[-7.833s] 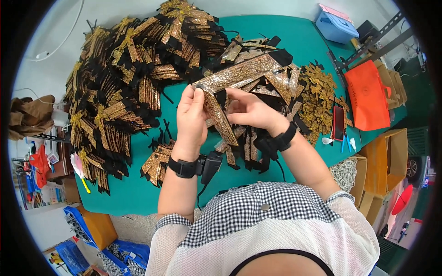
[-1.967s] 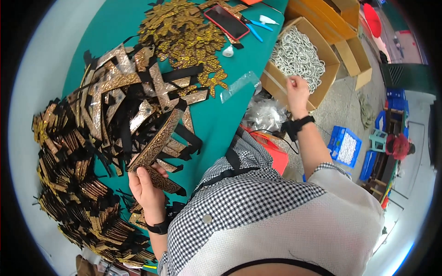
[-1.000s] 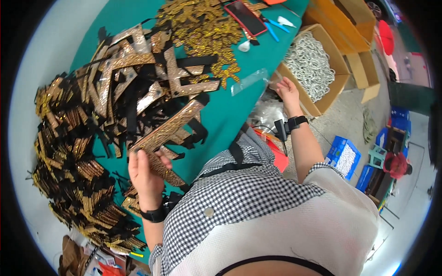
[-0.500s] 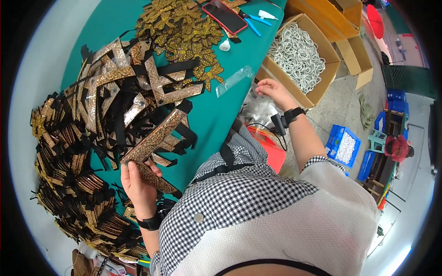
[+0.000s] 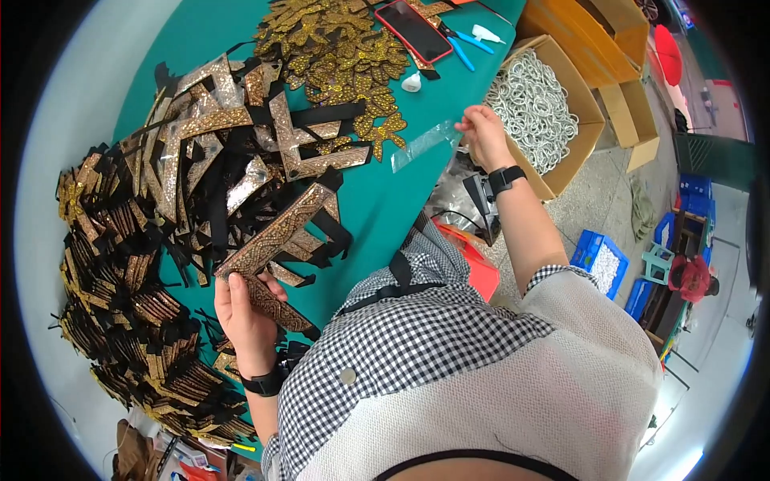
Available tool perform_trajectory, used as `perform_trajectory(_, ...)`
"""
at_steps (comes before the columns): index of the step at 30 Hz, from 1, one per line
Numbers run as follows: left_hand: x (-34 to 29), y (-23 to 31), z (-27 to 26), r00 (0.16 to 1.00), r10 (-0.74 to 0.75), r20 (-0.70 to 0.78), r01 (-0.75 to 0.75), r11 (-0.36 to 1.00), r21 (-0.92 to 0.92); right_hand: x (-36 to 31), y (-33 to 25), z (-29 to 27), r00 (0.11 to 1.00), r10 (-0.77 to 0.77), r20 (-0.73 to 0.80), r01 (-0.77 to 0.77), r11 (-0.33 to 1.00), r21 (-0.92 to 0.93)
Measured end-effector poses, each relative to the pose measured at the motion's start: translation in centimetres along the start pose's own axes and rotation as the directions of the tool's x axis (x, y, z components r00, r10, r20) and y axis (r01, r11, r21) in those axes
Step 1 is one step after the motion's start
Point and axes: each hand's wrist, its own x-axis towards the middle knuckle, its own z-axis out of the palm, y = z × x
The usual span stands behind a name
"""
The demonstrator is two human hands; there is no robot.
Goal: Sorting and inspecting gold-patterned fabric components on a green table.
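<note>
My left hand [image 5: 246, 319] grips an L-shaped trim piece [image 5: 277, 228] by its corner, thumb on top. The piece is covered in copper-gold sparkle and has black fabric ends; one arm points up and right, the other down toward my apron. At the table's right edge my right hand [image 5: 487, 138] has its thumb and fingertips pinched at the end of a clear plastic strip [image 5: 421, 147]. The strip's other end lies on the green cloth. Beyond the held piece spreads a loose heap of similar trim pieces [image 5: 210, 122], partly under clear film.
Dense stacks of trim [image 5: 140, 321] line the left side. Gold bow-like pieces [image 5: 337, 48], a phone [image 5: 414, 30], blue-handled pliers [image 5: 461, 50] and a white nozzle bottle [image 5: 411, 82] lie at the back. A carton [image 5: 589, 120] of silvery rings stands right of the table.
My right hand has moved up to the strip's end, its fingers now closed there. The left hand keeps its hold on the trim piece. The whole view has shifted slightly.
</note>
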Motion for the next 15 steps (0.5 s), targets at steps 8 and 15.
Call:
perform_trajectory(8,0.5,-0.1,-0.4,0.99,-0.096,0.103,0.104,0.991,-0.079,-7.2,-5.4,8.1,0.79,-0.536,0.298,0.596,0.555,-0.58)
perform_trajectory(15,0.2,-1.0,0.5,0.992,-0.051,0.114,0.051,0.999,0.006,-17.7,-4.5,21.0,0.29,-0.461,0.839,0.947,0.265,-0.183)
